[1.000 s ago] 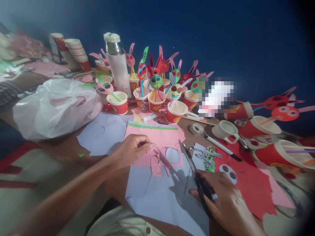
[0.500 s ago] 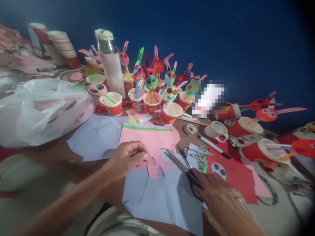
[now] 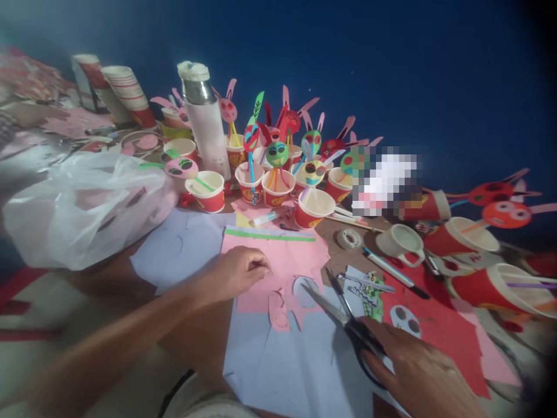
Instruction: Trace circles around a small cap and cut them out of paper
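Observation:
My right hand [image 3: 404,360] is shut on black-handled scissors [image 3: 324,303], with its fingers in the handle loops. The blades point up and left, their tips over a pale round paper disc [image 3: 304,290]. My left hand [image 3: 246,270] hovers above a pink paper sheet [image 3: 287,261], fingertips pinched; whatever they may hold is too small to see. Just below it lies a pink cut piece [image 3: 277,313] with drawn outlines. Under these spreads a pale blue sheet [image 3: 291,360]. A pen [image 3: 338,290] and a pale paper face [image 3: 404,320] lie near the scissors.
Several red paper cups [image 3: 278,188] with paper-faced straw figures stand behind. A bottle [image 3: 206,128] rises among them. To the left bulges a plastic bag [image 3: 87,209]; on the right are a white mug [image 3: 400,241], tape roll [image 3: 349,238] and red paper [image 3: 452,342].
My left hand has lifted away from the pink cut piece, which now lies uncovered. The scissors stay in my right hand. The whole view has shifted slightly.

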### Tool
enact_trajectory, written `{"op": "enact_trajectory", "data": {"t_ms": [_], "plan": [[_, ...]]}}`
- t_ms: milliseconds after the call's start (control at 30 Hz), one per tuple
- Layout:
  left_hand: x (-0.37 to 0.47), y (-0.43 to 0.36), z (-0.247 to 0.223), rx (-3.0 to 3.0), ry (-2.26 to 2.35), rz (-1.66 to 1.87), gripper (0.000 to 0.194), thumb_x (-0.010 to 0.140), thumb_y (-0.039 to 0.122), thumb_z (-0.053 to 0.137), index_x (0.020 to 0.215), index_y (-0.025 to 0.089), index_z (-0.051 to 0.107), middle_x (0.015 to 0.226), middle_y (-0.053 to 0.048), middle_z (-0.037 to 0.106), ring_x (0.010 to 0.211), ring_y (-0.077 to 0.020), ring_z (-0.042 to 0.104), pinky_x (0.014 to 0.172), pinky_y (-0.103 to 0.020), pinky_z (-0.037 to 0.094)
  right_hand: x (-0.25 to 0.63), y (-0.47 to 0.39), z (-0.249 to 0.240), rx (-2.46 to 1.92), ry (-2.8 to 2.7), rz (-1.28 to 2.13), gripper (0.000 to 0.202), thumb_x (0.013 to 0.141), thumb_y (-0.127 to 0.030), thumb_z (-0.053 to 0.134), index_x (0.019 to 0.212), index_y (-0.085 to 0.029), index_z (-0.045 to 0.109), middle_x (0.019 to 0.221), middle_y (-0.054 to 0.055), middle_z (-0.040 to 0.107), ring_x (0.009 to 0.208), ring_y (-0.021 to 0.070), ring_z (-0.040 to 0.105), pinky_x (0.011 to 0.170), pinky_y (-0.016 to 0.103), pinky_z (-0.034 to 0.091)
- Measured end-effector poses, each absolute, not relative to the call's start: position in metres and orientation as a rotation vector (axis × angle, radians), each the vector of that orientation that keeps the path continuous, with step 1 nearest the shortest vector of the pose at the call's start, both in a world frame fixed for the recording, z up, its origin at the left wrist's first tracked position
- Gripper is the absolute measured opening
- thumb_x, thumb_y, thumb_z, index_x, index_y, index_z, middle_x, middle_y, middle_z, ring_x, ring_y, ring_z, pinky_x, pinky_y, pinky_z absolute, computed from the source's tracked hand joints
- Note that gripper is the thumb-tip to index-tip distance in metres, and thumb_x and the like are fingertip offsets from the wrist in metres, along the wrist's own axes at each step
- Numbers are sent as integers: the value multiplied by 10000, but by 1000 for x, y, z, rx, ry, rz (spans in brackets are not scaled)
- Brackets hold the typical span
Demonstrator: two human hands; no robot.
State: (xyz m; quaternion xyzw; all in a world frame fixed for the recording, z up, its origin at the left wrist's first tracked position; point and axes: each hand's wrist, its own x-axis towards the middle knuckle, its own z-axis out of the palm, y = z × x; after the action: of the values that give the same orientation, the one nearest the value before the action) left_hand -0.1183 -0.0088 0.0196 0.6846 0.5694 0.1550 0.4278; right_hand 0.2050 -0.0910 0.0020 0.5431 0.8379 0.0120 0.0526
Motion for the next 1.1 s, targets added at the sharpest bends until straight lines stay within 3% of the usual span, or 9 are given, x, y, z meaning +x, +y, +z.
{"op": "enact_trajectory", "data": {"t_ms": [100,233,333,500,567,733,933,1100], "plan": [[-121,2,7,1808,1453,331,190,773,292,502,795,206,670,871,-12,687,775,-169,607,660,-229,428,217,-90,6,1713,2619,-92,286,766,-301,569,1039,-231,618,796,39,737,623,213,698,483,256,521],[-134,3,8,1816,1532,323,287,797,336,489,1006,217,645,991,-38,677,845,-189,611,710,-252,439,226,-84,15,1894,2672,-256,297,761,-343,566,1038,-248,618,648,-7,694,504,164,652,419,215,490],[-141,-12,19,1828,1629,296,348,830,399,461,1109,241,599,948,-24,675,809,-178,609,696,-249,434,221,-78,20,1952,2704,-500,332,763,-355,569,1069,-234,617,609,-22,671,459,135,619,399,187,483],[-124,-52,26,1840,1699,169,251,800,381,520,931,203,639,822,-11,669,725,-167,605,629,-241,405,200,-72,18,2083,2635,-918,328,759,-300,529,1054,-190,621,670,-4,686,549,137,641,490,175,511],[-110,-61,25,1898,1708,100,263,779,375,553,943,186,633,853,-22,665,729,-175,607,635,-256,398,192,-71,15,2149,2588,-999,331,745,-304,522,1034,-181,629,661,-2,681,545,139,634,479,176,500],[-84,-64,20,1958,1826,41,298,742,456,604,872,188,591,900,-31,649,787,-225,611,634,-291,384,180,-76,10,2217,2496,-1159,323,728,-316,510,990,-183,645,662,-7,667,542,138,610,485,183,483],[-78,-64,18,1920,1834,-4,207,761,371,609,865,197,567,920,-22,647,783,-216,618,618,-283,365,183,-81,0,2083,2463,-1303,328,731,-267,515,1027,-174,620,689,-4,671,592,146,625,536,192,503],[-77,-66,18,1885,1796,-18,101,812,306,545,797,214,583,815,2,675,745,-194,626,595,-267,336,186,-80,-3,2073,2480,-1331,339,741,-248,505,1053,-170,613,686,0,670,595,151,631,554,203,515]]}}
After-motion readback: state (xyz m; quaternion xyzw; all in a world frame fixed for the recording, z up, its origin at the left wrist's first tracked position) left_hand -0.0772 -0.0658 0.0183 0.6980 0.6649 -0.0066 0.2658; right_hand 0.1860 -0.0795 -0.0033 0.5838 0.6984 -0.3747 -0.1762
